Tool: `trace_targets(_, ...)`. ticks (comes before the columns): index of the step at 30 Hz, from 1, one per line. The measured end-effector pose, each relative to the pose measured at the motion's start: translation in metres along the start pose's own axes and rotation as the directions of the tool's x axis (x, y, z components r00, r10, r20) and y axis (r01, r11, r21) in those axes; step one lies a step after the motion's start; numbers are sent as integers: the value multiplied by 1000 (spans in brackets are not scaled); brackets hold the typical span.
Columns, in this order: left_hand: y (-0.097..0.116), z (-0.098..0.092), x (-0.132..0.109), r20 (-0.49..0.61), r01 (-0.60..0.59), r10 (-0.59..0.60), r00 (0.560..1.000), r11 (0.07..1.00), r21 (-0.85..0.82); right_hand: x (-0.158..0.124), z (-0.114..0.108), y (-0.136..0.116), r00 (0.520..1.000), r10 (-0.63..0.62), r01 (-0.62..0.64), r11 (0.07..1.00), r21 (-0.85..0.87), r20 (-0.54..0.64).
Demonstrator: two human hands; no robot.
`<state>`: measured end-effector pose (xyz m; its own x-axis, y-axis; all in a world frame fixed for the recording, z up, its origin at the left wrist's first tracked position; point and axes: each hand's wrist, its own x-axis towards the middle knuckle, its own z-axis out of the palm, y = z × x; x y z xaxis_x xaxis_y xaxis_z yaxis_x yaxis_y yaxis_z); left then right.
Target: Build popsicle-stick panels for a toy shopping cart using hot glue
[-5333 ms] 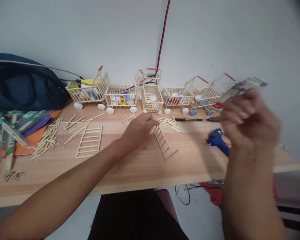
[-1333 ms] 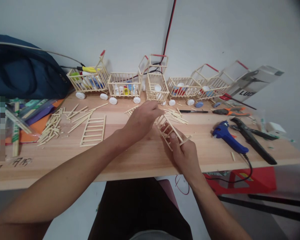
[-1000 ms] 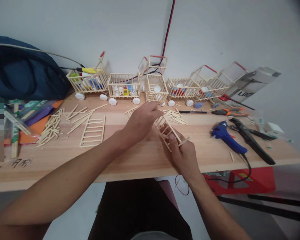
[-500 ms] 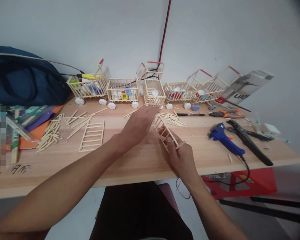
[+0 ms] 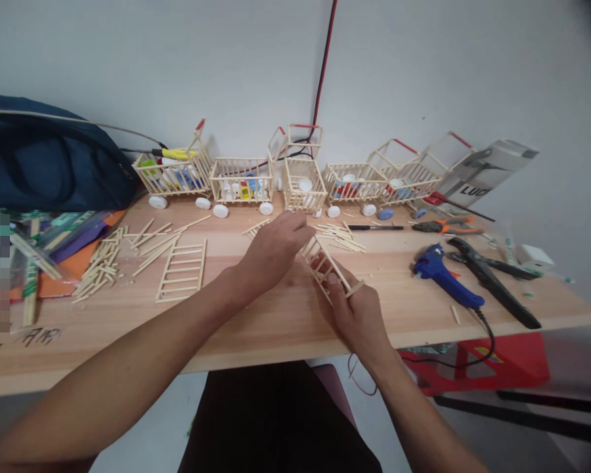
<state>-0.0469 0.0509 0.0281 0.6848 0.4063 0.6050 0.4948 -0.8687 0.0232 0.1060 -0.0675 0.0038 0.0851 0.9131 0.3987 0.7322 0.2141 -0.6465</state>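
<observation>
A small ladder-like panel of wooden sticks (image 5: pixel 335 272) sits near the middle of the wooden table (image 5: pixel 276 322). My right hand (image 5: pixel 357 312) grips its near end, thumb on top and fingers underneath. My left hand (image 5: pixel 270 253) reaches in from the left and pinches the panel's far end with curled fingers. A second stick panel (image 5: pixel 183 269) lies flat to the left, apart from both hands.
A row of stick carts (image 5: pixel 295 177) with white wheels lines the wall. Loose sticks (image 5: pixel 98 266) lie at the left beside a dark blue bag (image 5: pixel 44 161). A blue glue gun (image 5: pixel 443 276), black cutters (image 5: pixel 492 279) and pliers (image 5: pixel 446 226) lie at the right.
About five seconds ago my right hand was raised at the right, away from the panel; now it holds the panel's near end. In the last second both hands have barely shifted.
</observation>
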Motion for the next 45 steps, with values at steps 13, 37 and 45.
trace_targets(13, 0, 3, -1, -46, -12, 12, 999, 1000, -1, -2, 1, 3, 1000, 13, -13, 999, 48, 12)
trace_targets(37, 2, 3, 0, -28, 11, -10, 1000, 1000, 15, -1, -1, 0, 1000, -8, 7, 1000, 21, 19)
trace_targets(45, 1, 4, -2, 2, 19, -20, 1000, 1000, 17, -2, 0, 0, 999, -42, 41, 999, 28, 20)
